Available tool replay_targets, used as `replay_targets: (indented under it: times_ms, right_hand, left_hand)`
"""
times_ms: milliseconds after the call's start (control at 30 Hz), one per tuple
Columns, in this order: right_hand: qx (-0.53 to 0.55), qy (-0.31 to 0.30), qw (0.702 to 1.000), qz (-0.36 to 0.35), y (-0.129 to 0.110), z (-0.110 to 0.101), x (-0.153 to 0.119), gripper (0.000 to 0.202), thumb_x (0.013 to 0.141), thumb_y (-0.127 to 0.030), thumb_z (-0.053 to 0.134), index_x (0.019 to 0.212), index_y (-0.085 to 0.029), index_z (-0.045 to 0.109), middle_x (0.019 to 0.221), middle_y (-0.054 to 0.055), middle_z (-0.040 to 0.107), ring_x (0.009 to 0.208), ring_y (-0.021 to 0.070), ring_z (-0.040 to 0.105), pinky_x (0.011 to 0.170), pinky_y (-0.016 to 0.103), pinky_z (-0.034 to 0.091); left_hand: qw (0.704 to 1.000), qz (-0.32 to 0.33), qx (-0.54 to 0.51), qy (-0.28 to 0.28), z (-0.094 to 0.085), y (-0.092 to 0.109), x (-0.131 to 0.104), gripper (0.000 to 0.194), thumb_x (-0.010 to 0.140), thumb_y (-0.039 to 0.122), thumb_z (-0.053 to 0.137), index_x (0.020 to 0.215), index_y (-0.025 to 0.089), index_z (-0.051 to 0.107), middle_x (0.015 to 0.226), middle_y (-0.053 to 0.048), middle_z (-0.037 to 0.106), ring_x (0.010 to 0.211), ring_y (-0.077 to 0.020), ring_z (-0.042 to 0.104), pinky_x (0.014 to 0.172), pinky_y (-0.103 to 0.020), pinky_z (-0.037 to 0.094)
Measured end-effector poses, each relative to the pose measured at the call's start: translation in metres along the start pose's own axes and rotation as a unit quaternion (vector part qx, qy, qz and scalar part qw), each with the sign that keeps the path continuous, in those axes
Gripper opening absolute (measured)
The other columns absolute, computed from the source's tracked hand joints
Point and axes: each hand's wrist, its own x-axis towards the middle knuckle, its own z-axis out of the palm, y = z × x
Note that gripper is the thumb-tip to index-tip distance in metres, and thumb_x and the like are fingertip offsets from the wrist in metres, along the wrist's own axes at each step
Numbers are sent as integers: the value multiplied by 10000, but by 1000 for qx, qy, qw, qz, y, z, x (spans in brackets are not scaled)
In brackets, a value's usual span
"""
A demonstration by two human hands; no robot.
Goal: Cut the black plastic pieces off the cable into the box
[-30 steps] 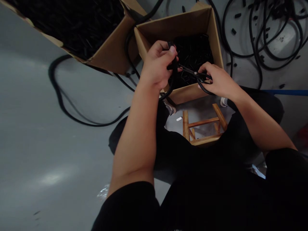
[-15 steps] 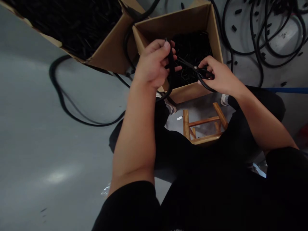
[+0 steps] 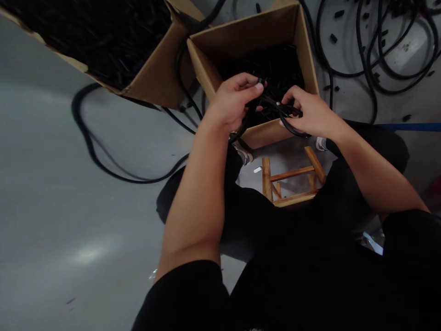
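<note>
My left hand [image 3: 237,102] is closed around a black rubber-like hose [image 3: 240,132], its end showing just above the thumb. My right hand [image 3: 312,112] has its fingers in the handles of black scissors [image 3: 278,105]. The blades point left and lie against the hose beside my left fingertips; whether they are closed on it is too dark to tell. Both hands are over a cardboard box [image 3: 265,133] with many short black pieces [image 3: 284,69] inside. From my left hand the hose trails down and left, looping on the floor.
A larger cardboard box [image 3: 160,76], full of black pieces, stands at upper left. Coiled black hose [image 3: 370,76] and scattered cut pieces lie on the floor at right. A wooden stool frame [image 3: 292,174] sits between my legs. A blue bar [image 3: 409,127] runs at right.
My left hand has moved right and slightly down with the hose, closer to the scissors. My right hand has shifted slightly left, and the scissor blades now meet the hose.
</note>
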Motion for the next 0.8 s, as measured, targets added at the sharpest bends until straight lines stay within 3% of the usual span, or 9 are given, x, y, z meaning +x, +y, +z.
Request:
replay_targets:
  times_ms: [100,200,333,533,667,800]
  right_hand:
    - [-5,13,1000,17,4,4,3,392,954,-427,904,1193,-258,643,919,7,610,905,256,656,929,465,583]
    - [10,37,999,17,10,6,6,402,994,-498,872,1196,-262,616,895,-5,592,885,236,626,891,429,576]
    - [36,38,998,25,20,11,8,449,1005,-565,862,1212,-263,603,890,-16,576,886,224,607,875,416,573]
    - [67,38,997,21,31,20,15,532,1027,-620,848,1266,-260,538,1034,1,572,1027,227,642,982,452,613]
    - [62,23,998,-9,29,14,16,642,1006,-683,872,1293,-260,484,1165,23,595,1087,214,653,1027,453,621]
    - [37,5,999,10,21,3,12,641,964,-705,893,1267,-271,530,1049,-1,611,990,216,670,926,406,621]
  left_hand:
    - [999,15,-18,47,2,-5,5,268,1095,392,753,1271,251,606,1170,-40,775,1206,-263,726,1041,-456,654]
    - [995,22,15,99,-1,-13,13,208,1139,405,716,1191,264,572,1059,-20,779,1091,-238,745,1004,-427,636]
    - [989,78,98,82,-1,-25,20,315,1049,494,824,1108,280,601,1005,-41,801,999,-275,799,965,-449,648]
    - [972,152,170,62,18,-24,17,246,1052,477,791,1046,262,671,1056,-74,806,1063,-300,826,1023,-465,688]
    - [977,147,153,9,29,-11,7,262,1088,495,748,1041,243,688,1001,-72,780,1088,-308,811,1000,-443,683]
    - [988,116,102,1,26,2,-3,251,1051,524,774,1029,278,729,937,-55,768,1166,-339,768,1108,-477,631]
